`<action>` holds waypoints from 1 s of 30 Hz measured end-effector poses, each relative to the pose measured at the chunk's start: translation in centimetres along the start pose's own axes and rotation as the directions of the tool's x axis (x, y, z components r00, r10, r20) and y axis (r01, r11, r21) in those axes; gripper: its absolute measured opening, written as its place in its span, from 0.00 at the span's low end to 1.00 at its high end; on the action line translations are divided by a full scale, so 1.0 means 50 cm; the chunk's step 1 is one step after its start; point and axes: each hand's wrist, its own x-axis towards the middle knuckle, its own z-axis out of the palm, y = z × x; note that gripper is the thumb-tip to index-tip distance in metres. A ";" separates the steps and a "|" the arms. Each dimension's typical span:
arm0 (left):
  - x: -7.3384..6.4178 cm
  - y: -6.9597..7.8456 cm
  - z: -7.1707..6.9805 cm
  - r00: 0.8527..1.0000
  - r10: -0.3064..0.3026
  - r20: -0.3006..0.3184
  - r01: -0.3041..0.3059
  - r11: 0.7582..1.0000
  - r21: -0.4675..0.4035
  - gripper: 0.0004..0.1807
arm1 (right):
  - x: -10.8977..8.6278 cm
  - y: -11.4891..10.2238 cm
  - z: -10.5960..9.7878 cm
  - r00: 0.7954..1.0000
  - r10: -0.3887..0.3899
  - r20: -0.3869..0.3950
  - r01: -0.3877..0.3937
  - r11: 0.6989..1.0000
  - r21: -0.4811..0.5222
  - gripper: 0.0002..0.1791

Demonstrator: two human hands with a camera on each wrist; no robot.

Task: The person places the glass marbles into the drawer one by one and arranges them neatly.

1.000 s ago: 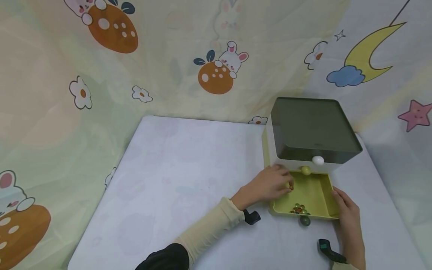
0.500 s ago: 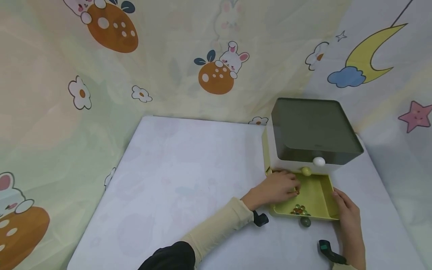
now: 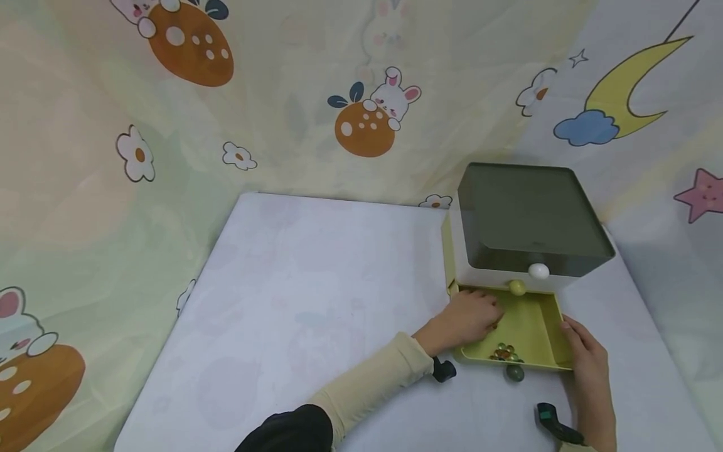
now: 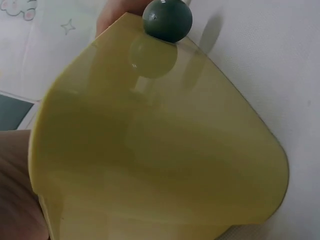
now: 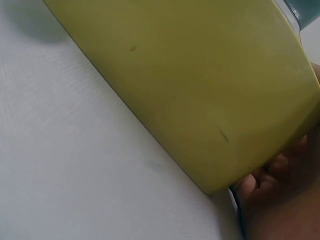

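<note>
A yellow-green drawer (image 3: 533, 320) is pulled out from the bottom of a small drawer box (image 3: 536, 213). Over its left part is my left hand (image 3: 471, 316), fingers curled down; a small reddish glint of glass beads shows at its fingertips, mostly hidden by the hand. Loose glass beads (image 3: 504, 353), amber and green, lie by the drawer's front wall. My right hand (image 3: 590, 355) grips the drawer's right side. A dark green knob (image 3: 514, 373) sticks out of the drawer front and also shows in the left wrist view. Both wrist views are mostly filled by the drawer's outer wall.
The box has a dark green see-through top and a white front with a white knob (image 3: 538, 271) and a yellow-green knob (image 3: 516, 287). It stands at the back right of a white table (image 3: 316, 282). Behind hangs a printed cloth (image 3: 282, 125).
My left hand has moved right and slightly toward me, further over the drawer, and the beads at its fingertips are now more hidden. My right hand keeps its hold on the drawer's side.
</note>
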 end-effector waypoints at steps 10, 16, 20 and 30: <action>-0.013 0.010 -0.027 0.999 -0.010 0.049 0.007 0.998 0.068 0.08 | 0.000 0.001 -0.001 1.000 0.005 0.010 -0.005 1.000 -0.015 0.39; -0.019 0.006 -0.034 0.998 0.011 0.057 -0.015 0.998 0.060 0.08 | 0.004 -0.003 -0.005 1.000 0.000 0.022 0.001 0.999 -0.054 0.40; -0.028 -0.004 -0.032 0.998 0.048 0.046 -0.049 0.999 0.017 0.11 | 0.009 -0.005 -0.011 0.998 -0.023 0.053 0.028 0.994 -0.105 0.40; -0.127 -0.078 -0.079 0.988 0.139 -0.074 -0.151 0.967 -0.204 0.16 | 0.010 -0.015 -0.050 0.943 -0.210 0.259 0.301 0.870 -0.390 0.44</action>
